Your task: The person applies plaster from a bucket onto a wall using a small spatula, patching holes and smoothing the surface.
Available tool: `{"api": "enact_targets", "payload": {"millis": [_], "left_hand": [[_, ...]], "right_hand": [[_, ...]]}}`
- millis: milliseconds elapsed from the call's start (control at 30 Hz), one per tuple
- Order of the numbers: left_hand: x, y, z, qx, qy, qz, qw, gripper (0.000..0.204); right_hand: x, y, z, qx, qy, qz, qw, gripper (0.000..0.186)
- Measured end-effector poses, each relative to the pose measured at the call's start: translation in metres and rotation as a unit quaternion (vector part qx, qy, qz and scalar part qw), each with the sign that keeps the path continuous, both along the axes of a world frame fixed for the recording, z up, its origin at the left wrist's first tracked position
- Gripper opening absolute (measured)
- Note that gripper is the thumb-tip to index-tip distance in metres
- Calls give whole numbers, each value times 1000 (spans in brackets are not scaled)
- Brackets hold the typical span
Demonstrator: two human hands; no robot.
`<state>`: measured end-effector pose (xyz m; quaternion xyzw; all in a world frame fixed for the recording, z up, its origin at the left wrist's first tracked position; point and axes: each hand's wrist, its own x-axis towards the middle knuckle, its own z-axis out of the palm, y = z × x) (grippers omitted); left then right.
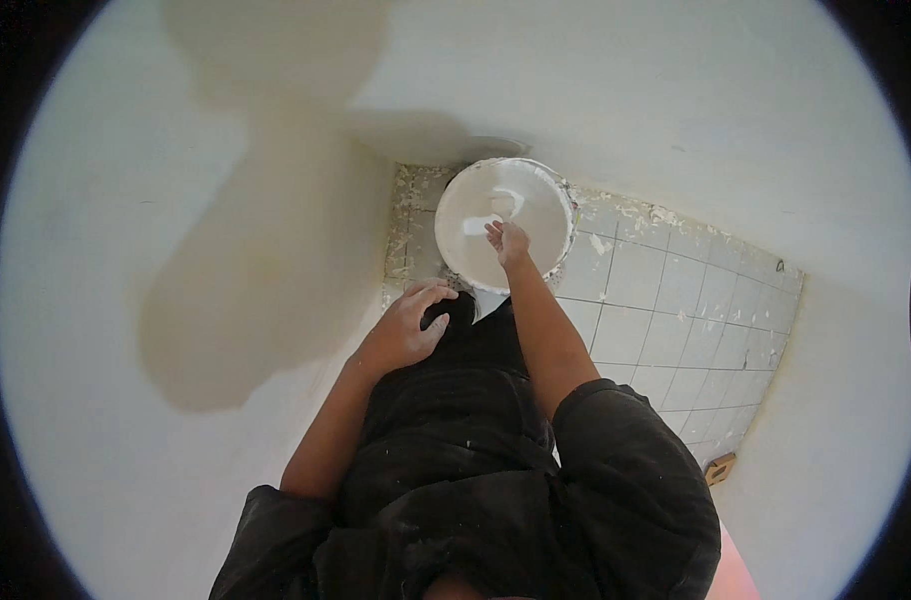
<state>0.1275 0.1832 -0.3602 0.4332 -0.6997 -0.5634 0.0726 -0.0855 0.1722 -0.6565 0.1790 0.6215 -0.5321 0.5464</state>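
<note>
View: head camera, directed down at both hands.
Bucket: a round white bucket (450, 200) is stood on the tiled floor (631, 333), near the wall corner, ahead of the shoes; its rim is smeared.
Contents: glossy white material (538, 238) is contained; whether liquid or paste cannot be told. Light is reflected from its surface.
Right hand: the right hand (509, 243) is held over the bucket's opening, forearm extended across the near rim. Fingers are curled close together; whether anything is pinched cannot be told.
Left hand: the left hand (422, 318) is held beside the knee, just short of the bucket, wrist bent inward. Fingers are bent, thumb spread apart; nothing is gripped. White residue is noted on the fingers.
Floor edges: white flakes are scattered along the walls.
</note>
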Motion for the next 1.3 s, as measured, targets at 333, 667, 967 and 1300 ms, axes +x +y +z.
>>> {"api": "enact_targets", "payload": {"millis": [333, 667, 967, 1300], "left_hand": [[1, -6, 8, -7, 0, -4, 1000, 31], [2, 2, 12, 3, -29, -20, 999, 33], [10, 2, 15, 14, -26, -35, 999, 35], [-33, -35, -35, 139, -20, -25, 990, 37]], "right_hand": [[-5, -10, -20, -7, 20, 10, 1000, 31], [-2, -23, -3, -16, -15, -24, 999, 25], [19, 14, 70, -51, 144, 301, 941, 39], [-15, 66, 132, -59, -8, 228, 972, 35]]}}
